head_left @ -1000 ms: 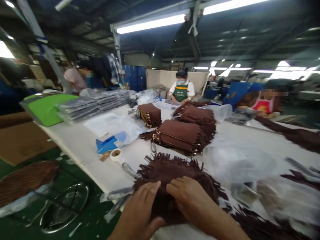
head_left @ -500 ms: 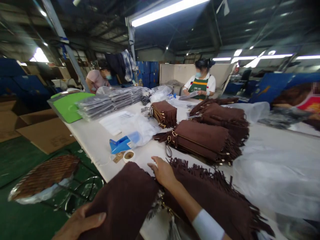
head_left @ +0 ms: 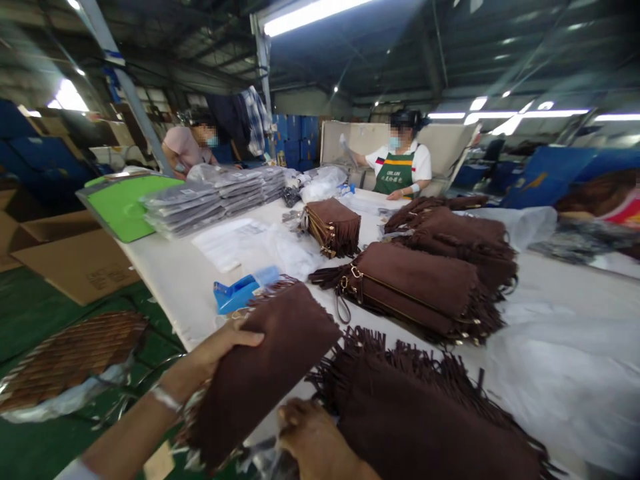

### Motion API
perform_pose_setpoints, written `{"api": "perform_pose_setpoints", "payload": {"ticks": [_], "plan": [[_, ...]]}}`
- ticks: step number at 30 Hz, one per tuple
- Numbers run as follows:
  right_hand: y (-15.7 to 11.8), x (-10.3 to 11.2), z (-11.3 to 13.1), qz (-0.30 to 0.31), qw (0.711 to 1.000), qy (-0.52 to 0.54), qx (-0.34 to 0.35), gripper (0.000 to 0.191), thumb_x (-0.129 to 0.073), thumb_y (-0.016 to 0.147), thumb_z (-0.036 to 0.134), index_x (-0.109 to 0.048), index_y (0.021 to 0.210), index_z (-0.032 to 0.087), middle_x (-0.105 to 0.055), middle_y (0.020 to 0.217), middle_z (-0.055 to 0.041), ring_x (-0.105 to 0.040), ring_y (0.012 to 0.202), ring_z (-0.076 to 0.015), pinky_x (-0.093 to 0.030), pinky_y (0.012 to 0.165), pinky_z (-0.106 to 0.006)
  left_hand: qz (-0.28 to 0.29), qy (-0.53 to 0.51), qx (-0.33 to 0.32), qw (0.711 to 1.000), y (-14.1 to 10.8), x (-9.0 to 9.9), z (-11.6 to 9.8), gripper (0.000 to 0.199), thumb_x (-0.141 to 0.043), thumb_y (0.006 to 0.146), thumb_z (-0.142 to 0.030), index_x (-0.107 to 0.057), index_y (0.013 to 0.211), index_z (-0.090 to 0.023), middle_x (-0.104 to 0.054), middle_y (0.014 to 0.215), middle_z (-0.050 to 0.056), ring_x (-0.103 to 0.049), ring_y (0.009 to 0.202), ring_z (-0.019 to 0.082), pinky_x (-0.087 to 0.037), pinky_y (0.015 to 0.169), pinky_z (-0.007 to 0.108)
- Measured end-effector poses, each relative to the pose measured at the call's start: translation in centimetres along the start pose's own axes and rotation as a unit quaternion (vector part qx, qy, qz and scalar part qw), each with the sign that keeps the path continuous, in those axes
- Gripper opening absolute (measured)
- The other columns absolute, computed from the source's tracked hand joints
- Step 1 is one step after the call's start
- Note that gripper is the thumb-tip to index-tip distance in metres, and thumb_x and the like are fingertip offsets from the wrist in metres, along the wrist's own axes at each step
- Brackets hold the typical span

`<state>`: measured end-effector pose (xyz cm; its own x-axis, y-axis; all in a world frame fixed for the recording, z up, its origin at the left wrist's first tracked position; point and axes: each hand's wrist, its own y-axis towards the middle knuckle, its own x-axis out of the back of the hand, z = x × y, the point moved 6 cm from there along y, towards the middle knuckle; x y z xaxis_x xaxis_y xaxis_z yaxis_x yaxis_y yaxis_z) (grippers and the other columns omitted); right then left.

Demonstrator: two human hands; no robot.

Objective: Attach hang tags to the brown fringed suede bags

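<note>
My left hand [head_left: 213, 353] grips a dark brown fringed bag [head_left: 275, 363], thumb across its upper face; the bag is tilted, with fringe along its far edge. Below the bag's lower right edge is my right hand [head_left: 317, 437], its fingers curled in; whatever they may hold is hidden. Close to that hand, on its right, lies another brown fringed bag [head_left: 420, 420] on the table. Beyond it sits a stack of brown fringed bags [head_left: 415, 270] with gold zips and clasps. A blue tape dispenser [head_left: 235, 293] is just past the held bag.
Clear plastic bags [head_left: 565, 380] spread over the table's right side. Grey packaged goods [head_left: 185, 203] and a green board [head_left: 127, 207] lie at left. A stool [head_left: 75, 360] and cardboard box [head_left: 75, 263] stand beside the table. A co-worker [head_left: 400, 167] in a green apron is opposite.
The bag in my left hand has been raised and turned, showing its fringe. My right hand has drawn back toward me from above the table, its fingers now curled. The co-worker has lifted an arm.
</note>
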<state>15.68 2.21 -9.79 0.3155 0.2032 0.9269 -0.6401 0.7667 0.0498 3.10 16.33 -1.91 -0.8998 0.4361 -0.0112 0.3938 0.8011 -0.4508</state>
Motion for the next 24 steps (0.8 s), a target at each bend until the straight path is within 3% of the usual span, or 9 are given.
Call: {"api": "perform_pose_setpoints", "payload": {"ticks": [2, 3, 5, 7, 8, 10, 13, 18, 24], "plan": [[-0.4, -1.1, -0.2, 0.010, 1.000, -0.022, -0.017, 0.021, -0.065, 0.087, 0.042, -0.070, 0.097, 0.024, -0.070, 0.105, -0.0048, -0.062, 0.103, -0.0271, -0.053, 0.080, -0.037, 0.025, 0.135, -0.009, 0.991, 2.9, -2.1, 1.0, 0.049, -0.072, 0.059, -0.044, -0.070, 0.097, -0.013, -0.075, 0.092, 0.013, -0.071, 0.090, 0.034, -0.058, 0.083, 0.045], [-0.5, -1.7, -0.5, 0.009, 0.999, -0.036, -0.028, 0.023, -0.064, 0.088, 0.043, -0.070, 0.098, 0.023, -0.070, 0.104, -0.0052, -0.063, 0.100, -0.0271, -0.054, 0.078, -0.037, 0.009, 0.181, -0.012, 0.983, 4.1, -2.9, 1.6, 0.043, -0.071, 0.061, -0.042, -0.070, 0.092, -0.012, -0.074, 0.090, 0.014, -0.071, 0.089, 0.037, -0.057, 0.084, 0.050], [-0.7, -2.7, -0.9, -0.006, 0.998, -0.052, -0.039, 0.025, -0.065, 0.088, 0.045, -0.070, 0.097, 0.022, -0.071, 0.100, -0.0046, -0.064, 0.094, -0.0267, -0.054, 0.073, -0.036, -0.067, 0.246, -0.030, 0.966, 5.3, -3.8, 2.7, 0.041, -0.068, 0.066, -0.038, -0.068, 0.094, -0.008, -0.071, 0.099, 0.021, -0.066, 0.100, 0.044, -0.050, 0.091, 0.061], [-0.9, -3.0, -0.9, -0.027, 0.998, -0.050, -0.032, 0.022, -0.066, 0.087, 0.045, -0.069, 0.093, 0.023, -0.070, 0.097, -0.0024, -0.064, 0.093, -0.0257, -0.054, 0.068, -0.035, -0.149, 0.300, -0.077, 0.939, 4.7, -4.6, 3.5, 0.052, -0.060, 0.077, -0.035, -0.058, 0.119, -0.004, -0.056, 0.131, 0.027, -0.045, 0.131, 0.046, -0.032, 0.109, 0.065], [-1.1, -2.8, -0.8, -0.036, 0.998, -0.049, -0.031, 0.021, -0.066, 0.087, 0.043, -0.069, 0.092, 0.023, -0.069, 0.096, -0.0018, -0.064, 0.092, -0.0251, -0.053, 0.067, -0.034, -0.175, 0.337, -0.119, 0.917, 3.8, -5.2, 3.7, 0.059, -0.054, 0.083, -0.034, -0.048, 0.134, -0.005, -0.043, 0.146, 0.026, -0.030, 0.142, 0.042, -0.022, 0.115, 0.063], [-1.4, -2.0, -0.5, -0.042, 0.997, -0.049, -0.035, 0.019, -0.066, 0.088, 0.041, -0.068, 0.093, 0.022, -0.069, 0.095, -0.0019, -0.063, 0.091, -0.0248, -0.053, 0.068, -0.035, -0.167, 0.437, -0.217, 0.857, 1.9, -7.1, 4.1, 0.065, -0.047, 0.090, -0.034, -0.028, 0.150, -0.015, -0.021, 0.160, 0.015, -0.011, 0.150, 0.032, -0.011, 0.121, 0.057], [-2.0, -0.1, 0.3, -0.036, 0.998, -0.033, -0.040, 0.019, -0.063, 0.090, 0.038, -0.067, 0.096, 0.021, -0.068, 0.100, -0.0039, -0.061, 0.095, -0.0257, -0.054, 0.074, -0.039, -0.084, 0.578, -0.290, 0.758, 0.8, -9.9, 5.6, 0.069, -0.053, 0.091, -0.040, -0.025, 0.152, -0.028, -0.022, 0.162, 0.009, -0.014, 0.149, 0.033, -0.016, 0.119, 0.060], [-2.7, 1.5, 1.3, -0.043, 0.998, -0.016, -0.051, 0.013, -0.059, 0.093, 0.030, -0.063, 0.100, 0.020, -0.066, 0.109, -0.0049, -0.058, 0.104, -0.0254, -0.053, 0.081, -0.042, -0.078, 0.643, -0.263, 0.716, 3.9, -9.5, 6.7, 0.090, -0.065, 0.081, -0.050, -0.018, 0.154, -0.028, -0.016, 0.163, 0.013, -0.011, 0.148, 0.041, -0.018, 0.116, 0.065], [-3.7, 0.3, 1.6, -0.006, 0.989, -0.068, -0.134, 0.018, -0.058, 0.092, 0.026, -0.063, 0.106, 0.016, -0.059, 0.129, -0.0113, -0.058, 0.106, -0.0283, -0.054, 0.073, -0.042, -0.157, 0.655, -0.221, 0.705, 6.8, -7.0, 5.3, 0.077, -0.051, 0.089, -0.056, -0.022, 0.154, -0.024, -0.022, 0.161, 0.015, -0.019, 0.146, 0.040, -0.023, 0.114, 0.062]]}}
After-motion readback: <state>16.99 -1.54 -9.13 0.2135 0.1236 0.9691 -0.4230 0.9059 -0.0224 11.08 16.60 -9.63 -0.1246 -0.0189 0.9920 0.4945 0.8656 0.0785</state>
